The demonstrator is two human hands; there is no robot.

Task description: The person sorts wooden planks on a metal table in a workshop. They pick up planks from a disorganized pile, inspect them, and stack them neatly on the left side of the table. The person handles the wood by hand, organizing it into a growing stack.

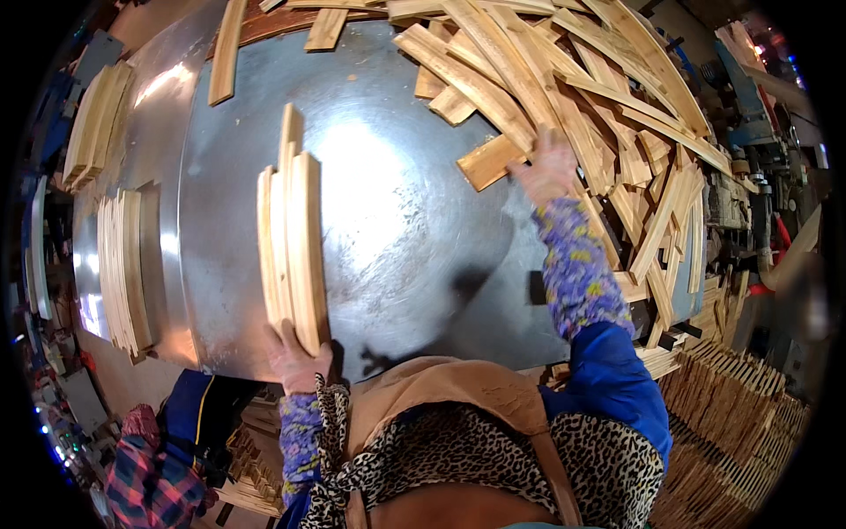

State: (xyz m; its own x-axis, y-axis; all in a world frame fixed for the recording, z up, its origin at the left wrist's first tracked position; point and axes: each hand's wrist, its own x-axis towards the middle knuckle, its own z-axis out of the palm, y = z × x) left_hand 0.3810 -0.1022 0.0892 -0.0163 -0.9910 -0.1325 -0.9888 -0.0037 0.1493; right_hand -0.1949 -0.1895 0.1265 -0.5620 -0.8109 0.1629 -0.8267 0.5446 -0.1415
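Observation:
Several pale wooden slats (291, 229) lie side by side on the metal tabletop, with their far ends uneven. My left hand (300, 360) grips their near ends, fingers over the top and thumb at the right side. Farther off to the right, my right hand (548, 167) reaches to the edge of a loose heap of slats (608, 115). Its fingers are stretched out over the near end of a long slat (476, 84), the thumb apart. By that thumb lies a short board (493, 162). The palm hides what lies under it.
The grey metal tabletop (238, 159) shines under a light. Two neat slat stacks stand at the left: a near one (123, 273) and a far one (97, 123). A large stack of wood (731, 423) is at the lower right. Another person in a checked sleeve (154, 485) is at the lower left.

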